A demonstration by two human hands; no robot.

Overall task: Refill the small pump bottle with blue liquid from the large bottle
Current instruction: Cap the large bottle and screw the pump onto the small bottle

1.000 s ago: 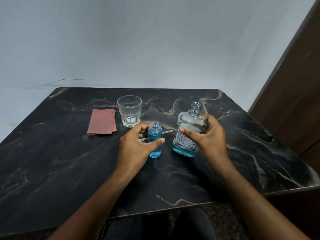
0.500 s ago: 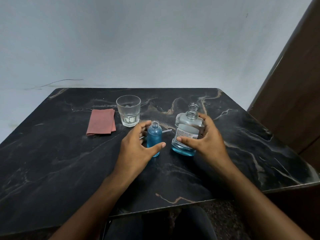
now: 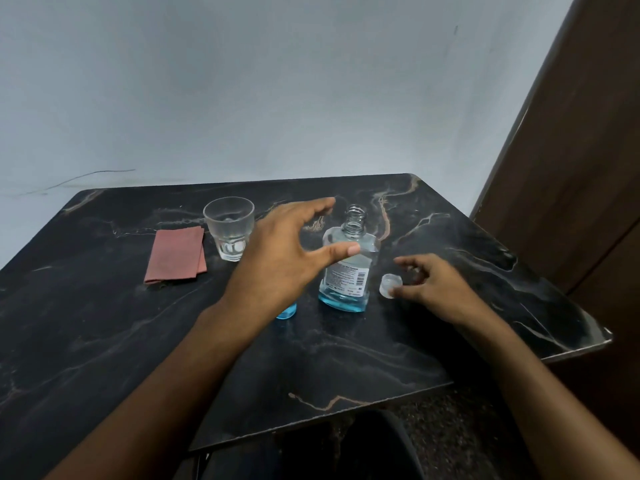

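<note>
Both forearms reach in from the near edge over the black marble table [image 3: 104, 341]. The left hand [image 3: 280, 258] hovers above the tabletop, palm down, thumb and fingers spread wide in an open curve and holding nothing; its thumb tip lies across the view of the big bottle's shoulder, though whether it touches the glass cannot be told. Under that hand only the blue base of the small bottle [image 3: 286, 311] shows, standing on the table just left of the big bottle; its neck and top are hidden. The right hand [image 3: 429, 289] rests low to the right, fingers loosely curled, thumb and fingertips at a small clear cap [image 3: 391, 285] that sits beside the big bottle; whether it pinches the cap or only touches it cannot be told. The big bottle [image 3: 348, 268] stands upright between the hands, clear, with a white printed label, its threaded neck uncapped and a shallow layer of blue liquid at the bottom. Farther back to the left, a faceted glass [image 3: 229, 228] stands upright with a little clear liquid in its base, and a folded reddish cloth [image 3: 176, 254] lies flat just left of it.
</note>
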